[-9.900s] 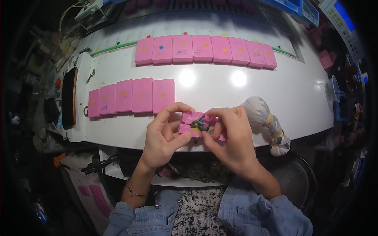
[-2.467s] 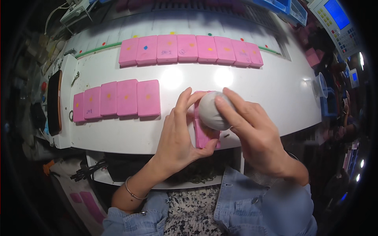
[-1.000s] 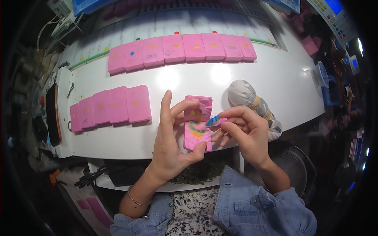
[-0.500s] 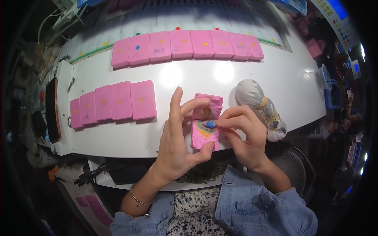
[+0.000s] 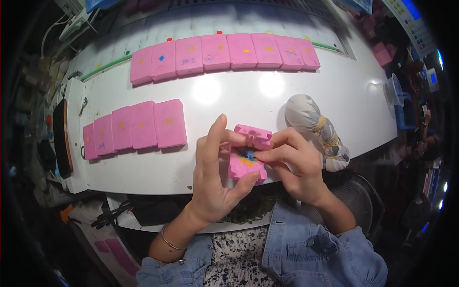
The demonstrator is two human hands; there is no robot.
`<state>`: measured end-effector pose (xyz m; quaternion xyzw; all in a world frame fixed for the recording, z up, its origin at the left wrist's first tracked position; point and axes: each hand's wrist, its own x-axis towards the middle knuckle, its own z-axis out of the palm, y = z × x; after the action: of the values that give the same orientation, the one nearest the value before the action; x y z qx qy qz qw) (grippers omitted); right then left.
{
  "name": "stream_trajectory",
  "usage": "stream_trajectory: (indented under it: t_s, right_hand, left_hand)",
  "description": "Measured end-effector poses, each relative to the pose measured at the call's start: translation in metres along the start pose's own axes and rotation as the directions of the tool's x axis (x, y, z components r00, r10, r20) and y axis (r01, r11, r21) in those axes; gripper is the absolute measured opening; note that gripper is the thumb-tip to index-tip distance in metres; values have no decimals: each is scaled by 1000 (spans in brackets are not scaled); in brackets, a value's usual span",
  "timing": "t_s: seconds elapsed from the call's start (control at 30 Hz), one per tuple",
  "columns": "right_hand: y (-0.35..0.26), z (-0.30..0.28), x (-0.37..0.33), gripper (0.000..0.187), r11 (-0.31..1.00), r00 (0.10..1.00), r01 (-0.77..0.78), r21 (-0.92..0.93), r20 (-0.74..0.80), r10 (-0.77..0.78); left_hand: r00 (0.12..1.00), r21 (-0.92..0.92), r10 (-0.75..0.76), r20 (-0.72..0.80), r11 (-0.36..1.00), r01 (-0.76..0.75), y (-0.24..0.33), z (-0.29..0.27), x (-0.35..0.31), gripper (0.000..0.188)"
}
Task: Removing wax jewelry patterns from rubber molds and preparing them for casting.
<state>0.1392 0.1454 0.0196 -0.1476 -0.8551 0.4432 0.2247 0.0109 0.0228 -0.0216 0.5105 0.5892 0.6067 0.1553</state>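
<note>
Held in front of me is a pink rubber mould (image 5: 245, 172), flexed so that its upper part folds up and its inner face shows, with yellow and blue-green stains. My left hand (image 5: 210, 177) grips its left side, bent fingers at the upper part and thumb at the lower corner; the index finger points up. In the mould's middle sits a small blue piece (image 5: 249, 155), its exact form too small to tell. The thumb and index finger of my right hand (image 5: 301, 167) are closed at its right edge, while other fingers touch the mould's upper flap.
Several pink blocks (image 5: 169, 123) stand in a row at left, and a longer row (image 5: 241, 52) lies at the back before a slatted surface with coloured dots. A tied whitish cloth bundle (image 5: 315, 124) rests right of my hands. A dark flat item (image 5: 62, 138) lies at far left.
The mould is bent further, its upper part now tipped toward me. My right fingers and the blue piece have moved slightly left and down. Coloured dots behind the far row have shifted left.
</note>
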Motion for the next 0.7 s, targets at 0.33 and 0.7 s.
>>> stream_trajectory:
  t_s: [0.33, 0.7]
  right_hand:
    - [9, 2, -9, 12, 992, 997, 48, 115, -66, -40]
    - [-8, 6, 2, 38, 987, 989, 94, 131, -128, -77]
  left_hand:
    - [997, 90, -52, -62, 994, 58, 11, -1, 7, 62]
    - [989, 15, -142, -48, 990, 143, 17, -5, 12, 54]
